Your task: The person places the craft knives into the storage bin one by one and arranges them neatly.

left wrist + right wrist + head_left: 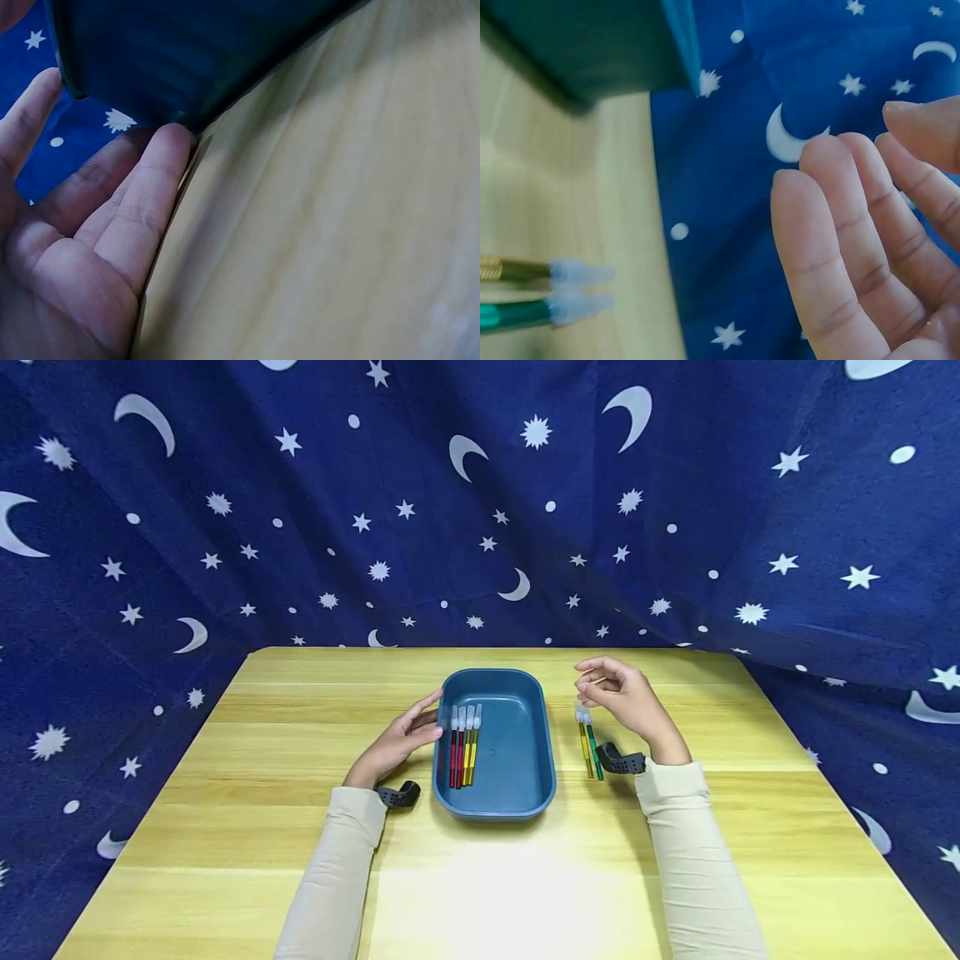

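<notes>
A blue rectangular tray point(517, 760) stands on the table. Inside, along its left side, lie two red point(456, 758) and two gold pen-shaped tools point(470, 756) with translucent caps, resembling craft knives. My left hand point(402, 741) rests against the tray's left wall, its fingers extended; in the left wrist view, fingertips point(176, 139) touch the outside near the base. To the right of the tray, a gold tool point(585, 750) and a green one point(594, 752) lie side by side on the wood. Over their capped ends hovers my right hand point(618, 693), fingers loosely bent and holding nothing.
The light wooden table point(300, 827) meets a dark blue curtain point(420, 510) with moons and stars at its back and sides. A black wrist device point(621, 760) on the right wrist hangs close beside the green tool; another point(400, 795) sits on the left wrist.
</notes>
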`<action>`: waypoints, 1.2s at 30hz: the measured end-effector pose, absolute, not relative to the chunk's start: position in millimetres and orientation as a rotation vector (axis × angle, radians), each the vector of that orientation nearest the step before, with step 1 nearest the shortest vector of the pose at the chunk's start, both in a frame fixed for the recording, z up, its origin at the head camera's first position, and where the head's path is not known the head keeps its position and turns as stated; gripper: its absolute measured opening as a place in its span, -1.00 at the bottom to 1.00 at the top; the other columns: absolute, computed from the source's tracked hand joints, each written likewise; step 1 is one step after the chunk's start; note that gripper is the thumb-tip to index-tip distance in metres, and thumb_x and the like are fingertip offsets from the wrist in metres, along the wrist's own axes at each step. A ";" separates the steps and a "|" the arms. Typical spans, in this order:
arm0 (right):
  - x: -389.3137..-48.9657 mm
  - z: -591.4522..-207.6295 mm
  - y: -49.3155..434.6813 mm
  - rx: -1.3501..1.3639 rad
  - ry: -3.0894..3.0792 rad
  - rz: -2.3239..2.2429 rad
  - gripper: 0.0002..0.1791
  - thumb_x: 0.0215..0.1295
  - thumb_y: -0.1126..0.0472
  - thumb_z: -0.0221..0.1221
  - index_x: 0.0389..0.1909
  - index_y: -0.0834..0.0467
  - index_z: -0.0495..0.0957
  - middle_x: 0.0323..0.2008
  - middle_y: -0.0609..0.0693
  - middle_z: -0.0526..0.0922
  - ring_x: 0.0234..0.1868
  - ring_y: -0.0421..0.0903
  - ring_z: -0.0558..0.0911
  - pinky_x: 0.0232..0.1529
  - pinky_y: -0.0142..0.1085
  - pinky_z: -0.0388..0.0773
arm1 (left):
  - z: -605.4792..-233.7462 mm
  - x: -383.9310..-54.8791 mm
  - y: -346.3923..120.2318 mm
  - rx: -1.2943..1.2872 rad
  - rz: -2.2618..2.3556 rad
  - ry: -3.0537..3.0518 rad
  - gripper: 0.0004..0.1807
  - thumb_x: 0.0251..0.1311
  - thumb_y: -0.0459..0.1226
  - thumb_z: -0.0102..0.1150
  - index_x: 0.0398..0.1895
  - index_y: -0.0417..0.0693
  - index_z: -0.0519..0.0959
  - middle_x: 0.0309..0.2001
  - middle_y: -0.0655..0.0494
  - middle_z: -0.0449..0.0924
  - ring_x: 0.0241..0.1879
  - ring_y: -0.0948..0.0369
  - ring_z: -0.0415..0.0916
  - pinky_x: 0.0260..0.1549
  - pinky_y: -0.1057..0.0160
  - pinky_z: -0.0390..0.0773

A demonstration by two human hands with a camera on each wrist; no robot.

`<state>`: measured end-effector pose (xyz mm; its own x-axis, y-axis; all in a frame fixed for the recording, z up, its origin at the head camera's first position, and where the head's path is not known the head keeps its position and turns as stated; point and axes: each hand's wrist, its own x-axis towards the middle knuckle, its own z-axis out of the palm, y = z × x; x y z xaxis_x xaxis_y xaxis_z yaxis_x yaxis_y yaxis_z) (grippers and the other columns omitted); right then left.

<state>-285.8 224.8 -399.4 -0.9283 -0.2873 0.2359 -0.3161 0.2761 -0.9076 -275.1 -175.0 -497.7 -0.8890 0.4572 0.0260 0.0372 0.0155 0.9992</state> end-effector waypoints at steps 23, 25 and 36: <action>-304.9 -443.7 236.7 0.363 -2.747 1.673 -0.54 0.53 0.51 0.13 0.38 0.54 0.42 0.02 0.43 0.58 -0.21 -0.14 0.66 -0.22 -0.30 0.74 | -496.7 -271.1 -178.7 0.488 1.955 1.997 -0.20 0.63 -0.41 0.07 0.80 0.01 0.01 0.66 -0.33 0.12 0.65 -0.21 0.08 0.54 -0.13 0.29; -305.3 -446.4 237.7 0.338 -2.770 1.672 -0.54 0.55 0.49 0.13 0.39 0.53 0.41 0.00 0.38 0.57 -0.23 -0.11 0.67 -0.26 -0.30 0.72 | -496.6 -271.2 -178.5 0.488 1.954 1.994 -0.21 0.64 -0.40 0.07 0.80 0.01 0.01 0.66 -0.33 0.11 0.65 -0.21 0.08 0.54 -0.14 0.29; -307.4 -455.9 243.9 0.261 -2.845 1.707 -0.50 0.60 0.45 0.11 0.46 0.51 0.37 -0.06 0.22 0.54 -0.26 -0.08 0.58 -0.32 -0.37 0.64 | -495.2 -273.1 -174.6 0.499 1.950 1.983 -0.21 0.63 -0.41 0.06 0.80 0.01 0.02 0.67 -0.31 0.11 0.65 -0.20 0.08 0.55 -0.18 0.24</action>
<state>-307.4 243.9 -455.9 -0.9705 -0.2279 -0.0791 -0.0375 0.4664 -0.8838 -273.1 -174.6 -495.2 -0.8898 0.4559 0.0199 0.0275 0.0101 0.9996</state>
